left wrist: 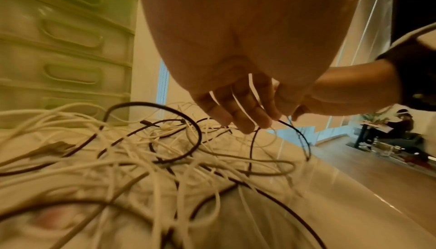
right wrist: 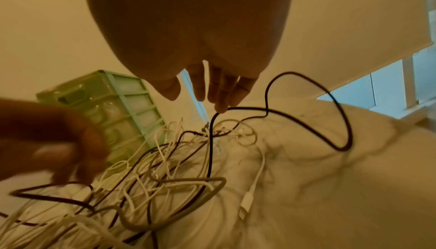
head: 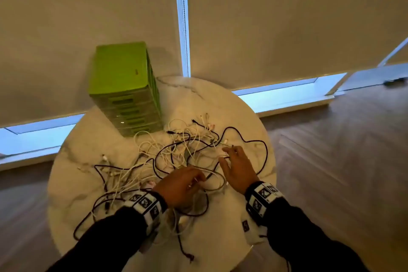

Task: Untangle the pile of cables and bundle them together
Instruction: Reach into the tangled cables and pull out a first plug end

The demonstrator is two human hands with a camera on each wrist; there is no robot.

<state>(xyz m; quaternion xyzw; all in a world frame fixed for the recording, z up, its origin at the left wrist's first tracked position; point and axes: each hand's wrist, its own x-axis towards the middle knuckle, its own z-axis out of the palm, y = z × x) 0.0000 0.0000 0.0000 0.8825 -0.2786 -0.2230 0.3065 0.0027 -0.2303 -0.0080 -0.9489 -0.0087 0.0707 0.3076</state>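
Note:
A tangled pile of white and black cables [head: 176,152] is spread over the middle of a round marble table [head: 72,183]. My left hand [head: 198,180] hangs over the near part of the pile with its fingers curled. In the left wrist view, the left hand [left wrist: 278,116] pinches a thin black cable [left wrist: 299,135] between thumb and forefinger, and white strands run between the fingers. My right hand [head: 227,157] is beside it to the right, fingers straight and spread. One fingertip [right wrist: 220,109] touches a long black cable [right wrist: 339,122] that loops out to the right.
A green drawer unit [head: 125,86] stands at the back left of the table, next to the pile. A white plug end [right wrist: 244,208] lies on bare marble to the right of the tangle. Wooden floor [head: 342,161] surrounds the table, and blinds cover the windows behind it.

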